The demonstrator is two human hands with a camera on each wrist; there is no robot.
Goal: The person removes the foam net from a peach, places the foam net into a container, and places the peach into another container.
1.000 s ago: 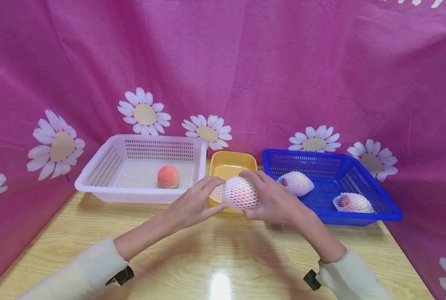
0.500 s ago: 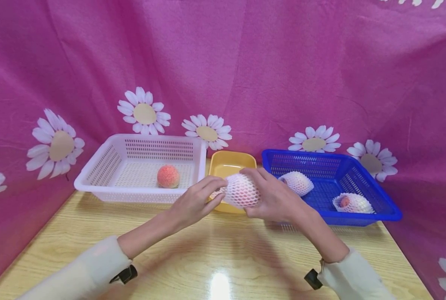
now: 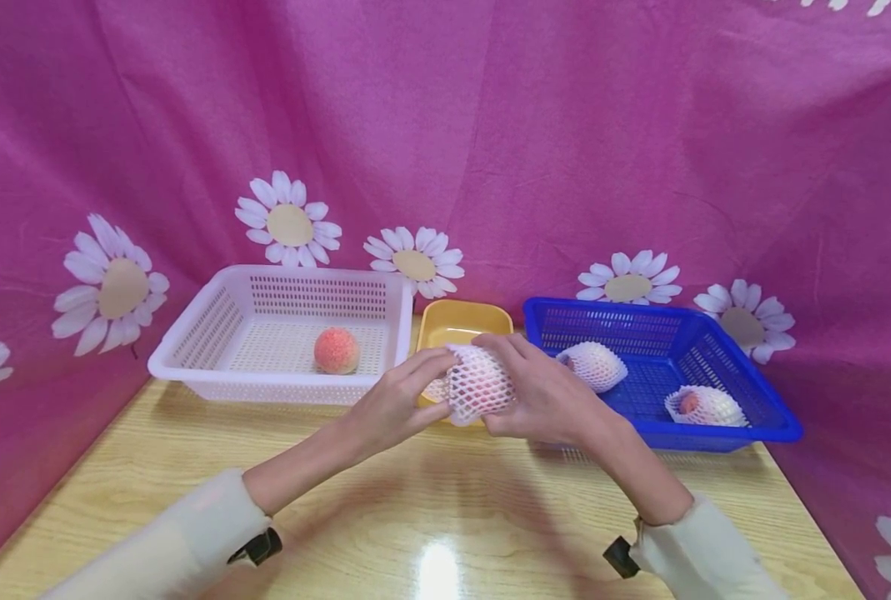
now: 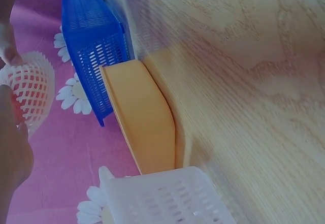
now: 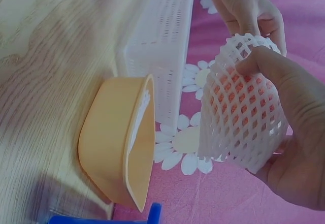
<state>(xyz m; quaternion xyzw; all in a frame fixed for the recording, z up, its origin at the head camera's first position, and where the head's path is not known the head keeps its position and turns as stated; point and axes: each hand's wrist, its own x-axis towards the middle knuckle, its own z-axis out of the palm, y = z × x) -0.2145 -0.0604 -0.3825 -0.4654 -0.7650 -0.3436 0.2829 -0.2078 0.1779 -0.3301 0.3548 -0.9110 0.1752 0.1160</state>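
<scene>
Over the yellow bin, a peach in a white foam net sleeve is held between both hands. My right hand grips it from the right, its thumb lying across the mesh in the right wrist view. My left hand pinches the net's left end with thumb and fingers. Through the mesh, the peach shows as a red-orange patch. In the left wrist view, my left hand is at the net's near side, partly cut off by the frame edge.
A white basket on the left holds one bare peach. At right, a blue basket holds two netted peaches, one left and one right. White foam netting lies in the yellow bin. A flowered pink cloth hangs behind.
Both hands stay over the bin. The net has shifted on the peach, its left end now stretching lower and flaring between the hands, and the left fingers have closed nearer to it.
</scene>
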